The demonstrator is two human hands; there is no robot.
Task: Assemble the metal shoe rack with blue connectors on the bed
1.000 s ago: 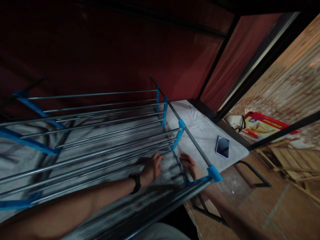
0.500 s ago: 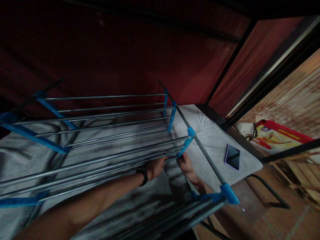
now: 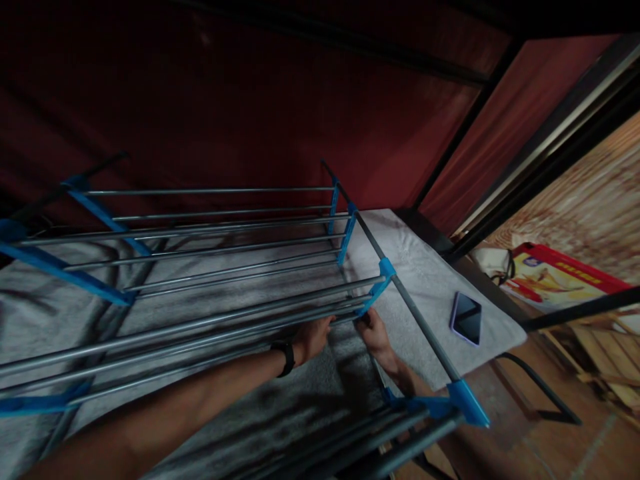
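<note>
A rack of grey metal tubes and blue plastic brackets, like a shoe rack, lies on its side over the grey cloth (image 3: 415,253). My left hand (image 3: 314,339), with a black watch (image 3: 285,357) on its wrist, is closed on a thin metal tube (image 3: 345,320) near that tube's right end. Just to the right, my right hand (image 3: 376,337) has its fingers closed round the lower end of a blue bracket (image 3: 376,293), where the tube meets it. Some fingertips of both hands are hidden. A side pole (image 3: 425,323) runs above my right forearm.
A phone (image 3: 467,318) lies on the cloth at the right. Beyond the table edge are a red and yellow package (image 3: 565,273) and wooden slats (image 3: 600,360). A dark red wall (image 3: 250,120) stands behind the rack. Bundled tubes (image 3: 380,440) cross the near front.
Both hands keep their places on the tube and bracket. The rack's near right corner appears slightly lower and further right; the view has shifted a little.
</note>
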